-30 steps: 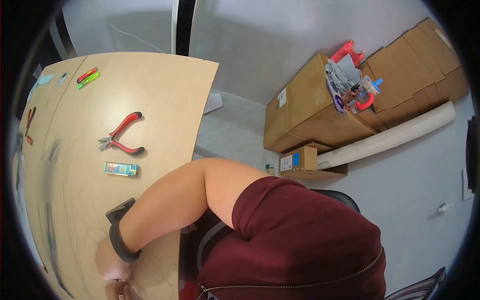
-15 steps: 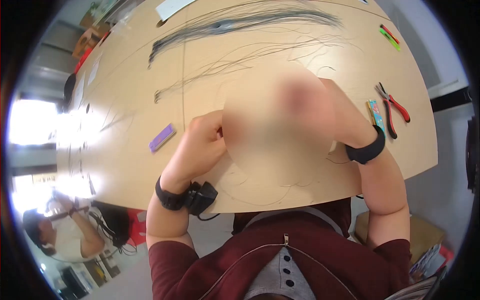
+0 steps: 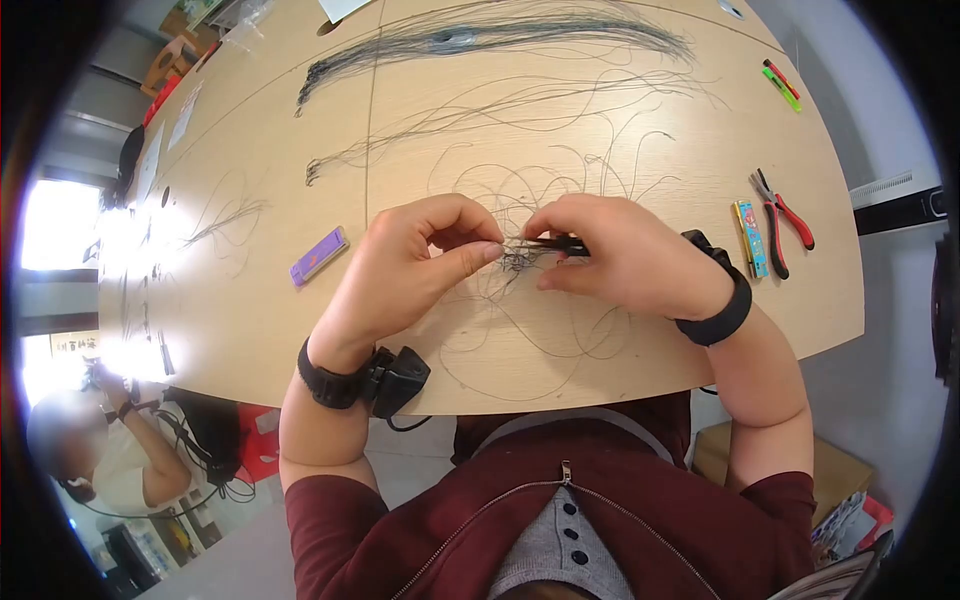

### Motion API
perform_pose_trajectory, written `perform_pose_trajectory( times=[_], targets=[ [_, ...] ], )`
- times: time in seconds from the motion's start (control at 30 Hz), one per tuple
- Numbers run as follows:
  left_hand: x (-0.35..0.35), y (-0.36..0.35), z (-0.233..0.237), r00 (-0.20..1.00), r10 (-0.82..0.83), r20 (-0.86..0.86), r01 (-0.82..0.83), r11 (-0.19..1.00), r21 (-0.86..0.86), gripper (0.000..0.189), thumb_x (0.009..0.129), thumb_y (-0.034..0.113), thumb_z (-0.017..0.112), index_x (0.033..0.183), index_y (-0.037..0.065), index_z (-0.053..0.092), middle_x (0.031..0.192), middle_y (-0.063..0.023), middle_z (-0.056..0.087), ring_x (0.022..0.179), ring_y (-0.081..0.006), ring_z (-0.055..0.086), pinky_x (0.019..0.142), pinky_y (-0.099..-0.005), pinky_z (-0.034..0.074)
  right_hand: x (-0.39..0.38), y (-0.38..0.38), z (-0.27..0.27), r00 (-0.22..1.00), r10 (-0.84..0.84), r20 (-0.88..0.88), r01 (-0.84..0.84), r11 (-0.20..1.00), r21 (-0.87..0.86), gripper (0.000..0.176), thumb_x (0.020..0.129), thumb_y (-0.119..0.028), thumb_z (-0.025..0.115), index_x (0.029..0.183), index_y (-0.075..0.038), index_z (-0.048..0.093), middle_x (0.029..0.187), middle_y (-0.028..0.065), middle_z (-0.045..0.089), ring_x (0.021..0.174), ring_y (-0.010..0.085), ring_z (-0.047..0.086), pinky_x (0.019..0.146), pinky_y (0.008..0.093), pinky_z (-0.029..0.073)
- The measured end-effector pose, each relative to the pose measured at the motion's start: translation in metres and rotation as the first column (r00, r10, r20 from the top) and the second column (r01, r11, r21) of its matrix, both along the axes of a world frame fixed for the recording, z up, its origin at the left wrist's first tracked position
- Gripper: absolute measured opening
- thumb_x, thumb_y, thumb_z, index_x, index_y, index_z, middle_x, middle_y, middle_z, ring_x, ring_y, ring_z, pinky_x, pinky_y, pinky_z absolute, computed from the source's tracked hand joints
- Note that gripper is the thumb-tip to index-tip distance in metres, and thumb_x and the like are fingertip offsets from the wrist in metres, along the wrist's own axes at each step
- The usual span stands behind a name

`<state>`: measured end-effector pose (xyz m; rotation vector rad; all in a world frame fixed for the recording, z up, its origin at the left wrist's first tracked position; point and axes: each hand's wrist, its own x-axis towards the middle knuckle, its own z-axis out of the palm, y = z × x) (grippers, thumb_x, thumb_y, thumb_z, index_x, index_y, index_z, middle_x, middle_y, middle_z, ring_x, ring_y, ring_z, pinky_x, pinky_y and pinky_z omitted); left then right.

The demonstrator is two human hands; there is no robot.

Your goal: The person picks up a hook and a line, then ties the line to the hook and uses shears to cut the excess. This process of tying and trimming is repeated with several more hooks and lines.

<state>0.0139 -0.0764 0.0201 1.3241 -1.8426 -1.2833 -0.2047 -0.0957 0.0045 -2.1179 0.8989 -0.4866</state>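
Observation:
A tangle of thin dark strands (image 3: 518, 262) lies in front of me on the table, its loops spreading outward. My left hand (image 3: 425, 255) comes from the left, thumb and forefinger pinched at the tangle's left side, apparently on a strand end. My right hand (image 3: 625, 250) is closed around a slim black pointed tool (image 3: 562, 244), tweezers-like, whose tip points left into the tangle. Most of the tool is hidden by my fingers. Whether its tips grip a strand is too small to tell.
Beyond lie a thick strand bundle (image 3: 480, 42) and a thinner one (image 3: 480, 115). A purple box (image 3: 319, 257) lies left; a blue-yellow packet (image 3: 750, 238) and red-handled pliers (image 3: 783, 222) lie right. Red and green pens (image 3: 782, 86) are farther off. Another person (image 3: 130, 450) sits left.
The round blur over the middle has gone, so the tangle and black tool show. My right hand sits lower, its fingers at the tangle. The view has shifted slightly.

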Motion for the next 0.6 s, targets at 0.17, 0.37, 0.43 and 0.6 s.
perform_pose_trajectory(
  times=[0.17,0.37,0.43,0.6],
  targets=[
    [0.000,0.000,0.002,0.959,0.080,-0.271,-0.035,0.985,0.168,0.009,0.080,0.004,0.063,0.087,0.000,0.058,0.078,-0.0041,0.061,0.074,-0.0085,0.056,0.068,-0.0206,0.044,0.010,0.005,0.015,0.998,-0.036,-0.057,0.045,0.984,0.175,0.032,0.074,-0.020,0.067,0.098,0.000,0.059,0.077,0.0171,0.061,0.073,0.0328,0.059,0.065,0.0369,0.046],
    [0.000,0.000,0.000,0.906,0.110,-0.409,-0.015,0.973,0.229,0.009,0.081,0.004,0.062,0.088,0.001,0.057,0.078,-0.0052,0.062,0.072,-0.0101,0.057,0.067,-0.0218,0.046,0.011,0.006,0.014,0.995,-0.045,0.086,0.022,0.966,0.256,0.023,0.075,-0.018,0.065,0.090,-0.001,0.062,0.071,0.0160,0.060,0.066,0.0292,0.058,0.061,0.0339,0.045],
    [0.002,0.000,-0.001,0.908,0.109,-0.404,-0.031,0.980,0.195,0.009,0.081,0.004,0.062,0.089,0.001,0.057,0.077,-0.0050,0.062,0.071,-0.0102,0.057,0.067,-0.0218,0.046,0.010,0.005,0.006,0.987,-0.048,0.153,0.018,0.981,0.194,0.021,0.076,-0.017,0.064,0.088,-0.001,0.062,0.068,0.0146,0.059,0.063,0.0260,0.057,0.060,0.0327,0.044],
    [0.000,-0.002,-0.003,0.919,0.167,-0.356,-0.148,0.986,0.081,0.012,0.080,0.005,0.063,0.090,0.001,0.059,0.085,-0.0027,0.060,0.077,-0.0083,0.055,0.069,-0.0211,0.045,0.004,0.001,0.017,0.967,-0.197,0.161,0.089,0.855,0.512,0.015,0.079,-0.017,0.065,0.084,-0.003,0.062,0.066,0.0032,0.059,0.055,0.0088,0.049,0.051,0.0227,0.040]
  ],
)
